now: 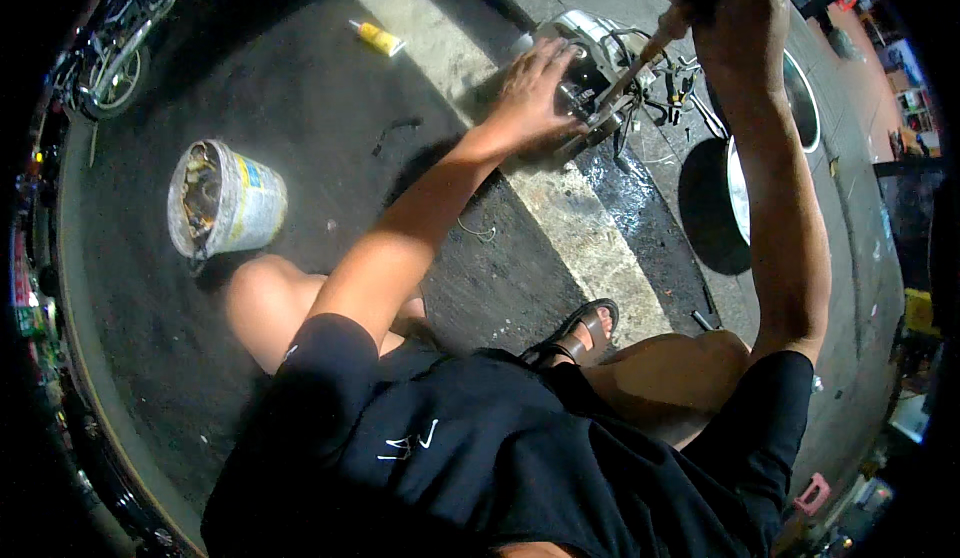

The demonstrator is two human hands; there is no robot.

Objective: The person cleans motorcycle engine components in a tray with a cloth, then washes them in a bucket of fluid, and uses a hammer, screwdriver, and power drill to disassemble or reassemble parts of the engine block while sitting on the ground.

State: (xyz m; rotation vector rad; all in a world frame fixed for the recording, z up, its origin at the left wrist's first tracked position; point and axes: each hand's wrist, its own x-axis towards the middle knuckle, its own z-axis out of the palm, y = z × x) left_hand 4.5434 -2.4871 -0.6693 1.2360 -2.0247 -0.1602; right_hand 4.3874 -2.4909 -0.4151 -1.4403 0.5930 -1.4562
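Observation:
Ahead of me on the ground sits a motor-like machine (582, 76) with a round black housing, a silvery part behind it and loose wires at its right. My left hand (532, 96) grips the housing's left side, fingers over the top and thumb on the near side. Raised at the upper right, my right hand (742, 10) is closed round a long tool (655, 46). Its light brown shaft slants down toward the machine, with a greyish bar in line below. The tool's upper end is in shadow, and its exact kind is unclear.
A white bucket (258, 203) with rags or scraps inside stands at the left. A yellow tube (377, 38) lies beyond it. Right of the machine are round basins (738, 193), partly behind my right arm. Wet pavement (625, 193) glistens below the machine. A motorcycle (118, 68) stands far left.

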